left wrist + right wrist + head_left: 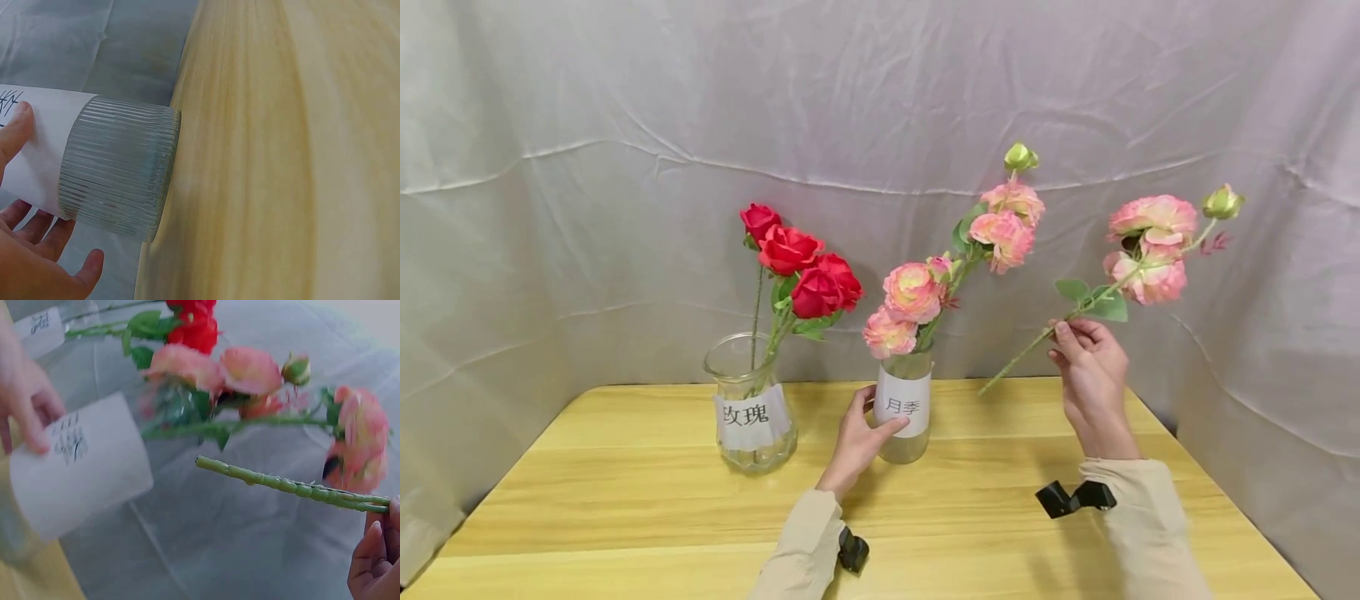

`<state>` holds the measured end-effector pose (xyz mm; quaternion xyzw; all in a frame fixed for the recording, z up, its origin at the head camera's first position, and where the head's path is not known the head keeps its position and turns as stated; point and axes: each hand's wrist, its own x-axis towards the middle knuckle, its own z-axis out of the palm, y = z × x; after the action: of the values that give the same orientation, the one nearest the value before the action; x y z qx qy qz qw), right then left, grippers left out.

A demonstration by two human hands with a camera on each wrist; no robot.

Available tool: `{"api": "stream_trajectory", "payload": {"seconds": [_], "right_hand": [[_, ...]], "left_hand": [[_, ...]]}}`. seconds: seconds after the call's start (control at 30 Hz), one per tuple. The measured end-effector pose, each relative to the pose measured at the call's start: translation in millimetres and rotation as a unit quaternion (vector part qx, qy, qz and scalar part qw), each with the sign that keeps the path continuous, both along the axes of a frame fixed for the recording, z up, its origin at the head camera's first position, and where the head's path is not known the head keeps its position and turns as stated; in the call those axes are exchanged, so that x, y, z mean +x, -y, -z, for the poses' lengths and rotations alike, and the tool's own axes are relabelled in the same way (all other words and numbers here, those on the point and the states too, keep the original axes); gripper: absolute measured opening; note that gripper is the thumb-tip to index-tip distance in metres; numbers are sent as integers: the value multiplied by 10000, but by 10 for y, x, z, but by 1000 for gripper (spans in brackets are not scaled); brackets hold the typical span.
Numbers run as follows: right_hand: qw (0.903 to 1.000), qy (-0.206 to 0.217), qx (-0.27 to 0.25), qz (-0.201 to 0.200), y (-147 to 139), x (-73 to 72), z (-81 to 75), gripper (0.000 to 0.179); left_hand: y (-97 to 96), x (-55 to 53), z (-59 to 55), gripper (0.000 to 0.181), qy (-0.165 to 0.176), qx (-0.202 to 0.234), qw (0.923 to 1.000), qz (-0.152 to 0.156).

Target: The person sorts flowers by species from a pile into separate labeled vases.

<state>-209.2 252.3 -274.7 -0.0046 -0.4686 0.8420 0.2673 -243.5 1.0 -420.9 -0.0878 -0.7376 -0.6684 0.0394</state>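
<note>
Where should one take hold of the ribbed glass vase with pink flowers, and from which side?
Grip the ribbed vase round its straight labelled middle, coming from the near left side, as the left hand does now. The body is an upright cylinder, easy to wrap; the blooms lean up and right, so the top is crowded. The right hand pinches another pink stem.

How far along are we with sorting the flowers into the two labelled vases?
Done: red roses stand in the left vase, pink stems in the middle vase. In hand: the left hand steadies that middle vase, and the right hand pinches another pink flower stem in the air. Left: that stem is not yet in a vase.
</note>
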Motion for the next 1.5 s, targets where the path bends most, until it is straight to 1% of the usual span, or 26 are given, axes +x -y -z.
{"api": "stream_trajectory", "payload": {"seconds": [0.13,0.27,0.43,0.6,0.73,0.87,1.17,1.3,1.5], "right_hand": [[9996,-253,121,-29,150,-19,-115,10],[9988,-412,249,-50,285,-56,-201,9],[9979,-591,257,-15,429,-134,-258,11],[9974,-663,283,79,544,-209,-261,16],[9975,-597,378,55,608,-234,-226,17],[9976,-523,441,-51,662,-248,-160,15],[9973,-647,270,-199,786,-304,-17,20],[9978,-584,193,-228,836,-318,57,20],[9982,-492,209,-256,893,-352,169,20]], "left_hand": [[8,-1,-6,69,-30,-10,10000,22],[13,-2,-6,69,-38,-45,10000,41],[15,17,-11,68,-111,-39,9999,40],[13,22,-1,67,-240,-4,9997,36],[11,11,-4,67,-268,47,9996,47],[10,6,2,67,-267,85,9996,62],[14,-6,22,66,-213,-36,9998,11],[14,-5,21,67,-200,-72,9998,-2],[14,-4,27,68,-249,-110,9996,-15]]}}
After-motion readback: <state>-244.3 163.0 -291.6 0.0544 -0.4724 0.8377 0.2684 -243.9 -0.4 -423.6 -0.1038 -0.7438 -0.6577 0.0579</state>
